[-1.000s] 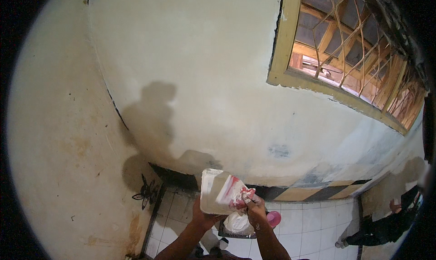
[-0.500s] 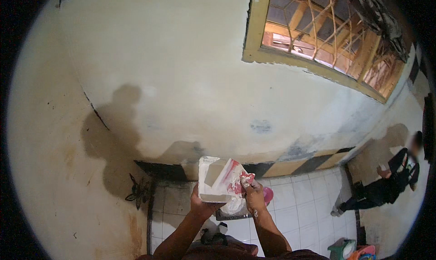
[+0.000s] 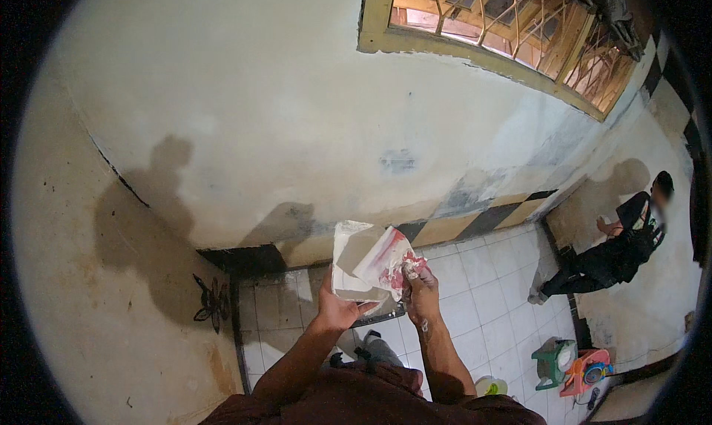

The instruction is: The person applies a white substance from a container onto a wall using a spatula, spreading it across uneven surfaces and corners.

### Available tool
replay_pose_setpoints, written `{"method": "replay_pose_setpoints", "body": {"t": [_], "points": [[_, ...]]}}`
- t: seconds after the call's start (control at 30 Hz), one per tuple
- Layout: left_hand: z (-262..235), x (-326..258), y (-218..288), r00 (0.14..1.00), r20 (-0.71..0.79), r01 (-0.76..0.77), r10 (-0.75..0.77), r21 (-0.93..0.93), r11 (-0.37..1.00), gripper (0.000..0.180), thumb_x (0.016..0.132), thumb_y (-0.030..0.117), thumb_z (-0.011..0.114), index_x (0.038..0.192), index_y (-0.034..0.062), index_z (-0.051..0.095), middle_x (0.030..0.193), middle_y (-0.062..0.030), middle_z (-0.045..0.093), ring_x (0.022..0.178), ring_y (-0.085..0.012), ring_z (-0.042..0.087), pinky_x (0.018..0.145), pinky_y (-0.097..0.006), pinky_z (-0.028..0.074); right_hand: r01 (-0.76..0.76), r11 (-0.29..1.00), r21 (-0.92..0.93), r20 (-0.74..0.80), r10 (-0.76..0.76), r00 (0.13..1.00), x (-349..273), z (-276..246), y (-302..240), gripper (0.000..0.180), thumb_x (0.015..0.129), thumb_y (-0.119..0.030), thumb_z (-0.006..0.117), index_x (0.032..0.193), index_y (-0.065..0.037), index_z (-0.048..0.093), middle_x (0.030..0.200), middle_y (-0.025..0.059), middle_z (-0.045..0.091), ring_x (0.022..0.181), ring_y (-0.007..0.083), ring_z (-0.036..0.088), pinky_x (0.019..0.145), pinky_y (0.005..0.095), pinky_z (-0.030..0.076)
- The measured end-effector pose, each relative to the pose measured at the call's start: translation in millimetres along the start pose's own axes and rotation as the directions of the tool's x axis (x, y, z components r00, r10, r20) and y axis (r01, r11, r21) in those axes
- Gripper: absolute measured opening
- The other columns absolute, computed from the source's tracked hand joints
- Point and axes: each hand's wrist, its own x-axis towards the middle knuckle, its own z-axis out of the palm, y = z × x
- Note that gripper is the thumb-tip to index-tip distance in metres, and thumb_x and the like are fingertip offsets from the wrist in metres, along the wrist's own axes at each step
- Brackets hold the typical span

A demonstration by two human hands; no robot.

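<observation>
My left hand (image 3: 337, 306) grips a white box-like plastic container (image 3: 347, 243) from below and the side, its inside smeared with pale paste. Over the container's right side lies a broad, flat putty scraper (image 3: 378, 263), whitish with red areas and coated in white putty. My right hand (image 3: 423, 295) is closed on the scraper's red, putty-caked end. White paste also marks my right wrist. Both hands are held out in front of my body, short of the wall. The scraper's edge inside the container is partly hidden.
Ahead is a patchy pale wall (image 3: 297, 128) with a barred window (image 3: 504, 32) above. White tiles (image 3: 475, 277) cover the floor. At the right stands another person (image 3: 619, 239) in dark clothes. Green (image 3: 549, 369) and red (image 3: 578, 380) stools stand lower right.
My view has shifted, so the wall and window sit higher and further left. The container is tilted more, with the scraper still held against it. The pink round thing behind my right hand is out of sight.
</observation>
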Motion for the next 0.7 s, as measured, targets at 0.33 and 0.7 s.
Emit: {"method": "replay_pose_setpoints", "body": {"t": [0.33, 0.7], "points": [[22.6, 30.9, -20.8, 0.974, -0.148, -0.166, 0.170, 0.042, 0.985, 0.061, 0.088, 0.059, 0.034, 0.130, 0.0169, 0.047, 0.130, -0.0087, 0.051, 0.118, -0.0314, 0.050, 0.092, -0.057, 0.043, -0.077, 0.995, 0.062, 0.040, 0.075, 0.996, 40.8, -2.6, -42.7, 0.020, 0.091, -0.013, 0.057, 0.108, -0.003, 0.061, 0.088, 0.0008, 0.062, 0.069, 0.0107, 0.054, 0.059, 0.0246, 0.043], [47.2, 48.9, -41.3, 0.792, -0.003, -0.579, 0.610, 0.312, 0.753, 0.055, 0.091, 0.048, 0.036, 0.134, 0.0145, 0.042, 0.127, -0.0133, 0.051, 0.116, -0.0364, 0.051, 0.093, -0.060, 0.044, -0.006, 0.995, 0.097, 0.105, -0.004, 0.994, 250.9, -67.5, -1.8, 0.023, 0.087, -0.011, 0.057, 0.110, -0.005, 0.057, 0.094, 0.0039, 0.063, 0.075, 0.0139, 0.061, 0.057, 0.0265, 0.049]]}}
